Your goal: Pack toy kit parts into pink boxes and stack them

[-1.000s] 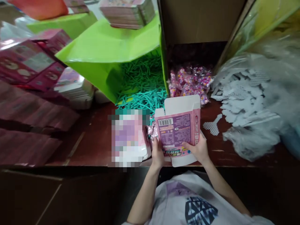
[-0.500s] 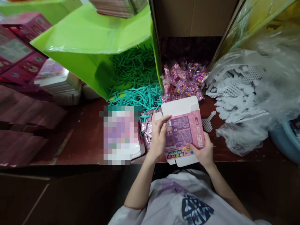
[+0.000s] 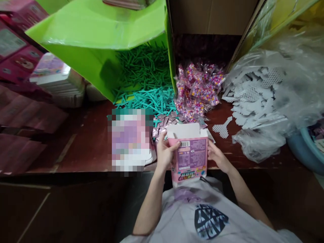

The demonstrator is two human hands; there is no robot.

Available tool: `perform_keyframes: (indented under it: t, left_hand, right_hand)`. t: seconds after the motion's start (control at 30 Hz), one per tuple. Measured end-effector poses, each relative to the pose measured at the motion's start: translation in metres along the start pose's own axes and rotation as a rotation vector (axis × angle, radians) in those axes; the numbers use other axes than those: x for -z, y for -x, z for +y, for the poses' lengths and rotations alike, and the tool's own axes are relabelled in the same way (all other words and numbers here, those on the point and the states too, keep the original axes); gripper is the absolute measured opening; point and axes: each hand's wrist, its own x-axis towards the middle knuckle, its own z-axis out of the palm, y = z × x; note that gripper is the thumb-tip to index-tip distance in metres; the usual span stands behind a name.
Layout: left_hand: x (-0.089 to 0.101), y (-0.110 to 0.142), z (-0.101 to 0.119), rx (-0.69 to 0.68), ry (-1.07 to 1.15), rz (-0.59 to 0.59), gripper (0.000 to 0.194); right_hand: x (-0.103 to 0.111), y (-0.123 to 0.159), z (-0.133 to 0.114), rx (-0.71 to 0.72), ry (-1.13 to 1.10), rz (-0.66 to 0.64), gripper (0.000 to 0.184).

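Note:
A pink and purple paper carton [image 3: 191,155] stands opened out, its white top flaps [image 3: 186,131] raised and its printed panel facing me. My left hand [image 3: 166,152] is closed on its upper left side, the thumb lying across the front panel. At the right edge, my right hand [image 3: 219,158] has its fingers stretched out against or just beside the carton; whether they press on it I cannot tell. Small shiny pink packets [image 3: 162,126] lie behind the carton. To the left is a stack of printed sheets or cards [image 3: 131,141], partly pixelated.
Teal sticks [image 3: 154,101] spill from a green bin [image 3: 96,64]. Clear bags of colourful beads [image 3: 196,91] lie by a cardboard box [image 3: 211,17]. At right are white mesh pieces [image 3: 255,98] in plastic, one loose mesh piece [image 3: 222,127] and a blue tub [image 3: 303,148].
The flat-looking carton has been opened into a box shape and turned more upright. My right hand has moved from its lower right corner up to its right side. The view has shifted slightly.

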Motion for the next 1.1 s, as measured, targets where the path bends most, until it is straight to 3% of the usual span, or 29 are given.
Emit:
perform_keyframes:
  t: [0.1,0.17,0.23,0.33,0.4,0.5,0.6,0.77,0.93,1.0,1.1]
  left_hand:
    - [0.001,0.005,-0.018,-0.014,0.020,-0.091,0.077]
    - [0.002,0.006,-0.029,-0.061,-0.020,-0.115,0.065]
    - [0.005,0.007,-0.039,-0.135,-0.094,-0.075,0.050]
    - [0.010,0.011,-0.054,-0.172,-0.214,-0.017,0.023]
    - [0.013,0.014,-0.064,-0.108,-0.221,-0.011,0.033]
    - [0.014,0.016,-0.074,-0.055,-0.099,0.048,0.026]
    - [0.014,0.016,-0.078,-0.079,-0.022,0.118,0.043]
    - [0.013,0.019,-0.077,-0.115,-0.097,0.095,0.028]
    - [0.011,0.023,-0.074,-0.116,-0.090,0.091,0.038]
    - [0.011,0.022,-0.072,-0.121,-0.120,0.101,0.028]
    - [0.009,0.019,-0.072,-0.149,-0.145,0.099,0.023]
  right_hand:
    - [-0.003,-0.008,0.005,0.091,-0.003,0.178,0.070]
    - [-0.013,-0.012,0.013,0.093,-0.008,0.213,0.069]
    - [-0.022,-0.016,0.023,0.063,0.012,0.229,0.058]
    - [-0.030,-0.022,0.036,0.003,0.045,0.385,0.038]
    - [-0.031,-0.025,0.041,-0.015,0.030,0.445,0.039]
    - [-0.031,-0.028,0.042,0.013,-0.108,0.398,0.026]
    - [-0.033,-0.029,0.042,0.020,-0.199,0.379,0.030]
    - [-0.036,-0.031,0.042,0.050,0.016,0.429,0.028]
    - [-0.034,-0.033,0.040,0.044,0.018,0.448,0.022]
    - [-0.033,-0.034,0.040,0.050,0.020,0.444,0.016]
    - [-0.035,-0.032,0.040,0.057,0.007,0.482,0.030]
